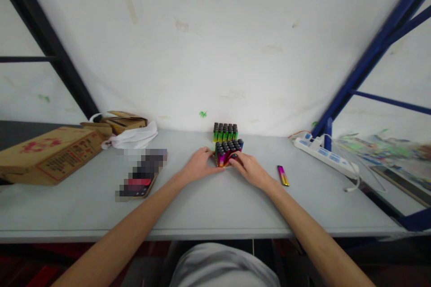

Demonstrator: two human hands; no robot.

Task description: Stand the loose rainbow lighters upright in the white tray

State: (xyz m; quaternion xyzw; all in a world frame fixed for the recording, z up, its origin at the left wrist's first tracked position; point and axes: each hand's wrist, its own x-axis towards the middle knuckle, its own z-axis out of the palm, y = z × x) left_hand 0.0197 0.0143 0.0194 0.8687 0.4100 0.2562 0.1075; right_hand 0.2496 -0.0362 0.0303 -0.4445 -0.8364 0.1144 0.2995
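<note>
Several upright batteries with black tops and purple, red and yellow sides form a front block on the grey table. Behind it stands a second block of green batteries. My left hand rests at the left side of the front block, fingers and thumb apart around its corner. At the block's right front, my right hand has its fingertips closed on a dark-topped battery. One purple and yellow battery lies on the table to the right of my right hand.
To the left are a cardboard box, a smaller open box, a white bag and a partly pixelated phone. A white power strip with cables lies at the right, near blue shelf posts.
</note>
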